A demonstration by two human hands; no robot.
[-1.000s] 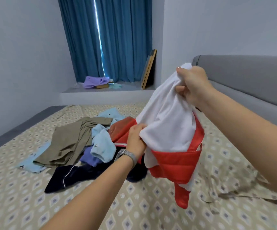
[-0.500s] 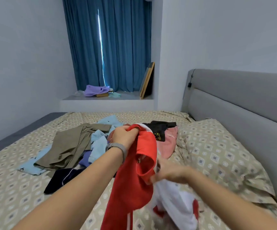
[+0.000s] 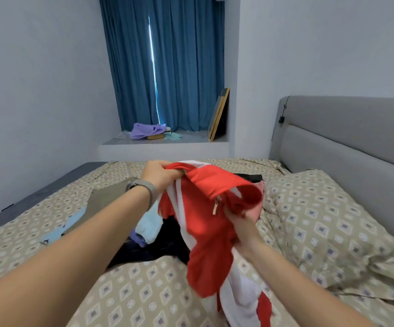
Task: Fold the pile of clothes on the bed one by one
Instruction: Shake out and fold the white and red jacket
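Note:
A red and white zipped jacket [image 3: 210,234] hangs between my hands above the patterned bed [image 3: 144,291]. My left hand [image 3: 159,174], with a watch on its wrist, grips the jacket's upper edge. Lower and to the right, my right hand [image 3: 243,226] pinches a red fold near the zip pull. The jacket's white lower part trails onto the sheet. Behind it lies the pile of clothes [image 3: 148,227]: an olive garment, light blue, purple, dark navy, with pink and black pieces partly hidden by the jacket.
A patterned pillow [image 3: 328,232] lies on the right against the grey padded headboard [image 3: 347,142]. Beyond the bed a window ledge [image 3: 165,145] below blue curtains holds a purple cloth and leaning frames. A dark strip of the bed's edge runs along the left wall.
My right hand came down from high on the white part to a low red fold. My left hand rose with the upper edge, and the jacket turned its red side toward me.

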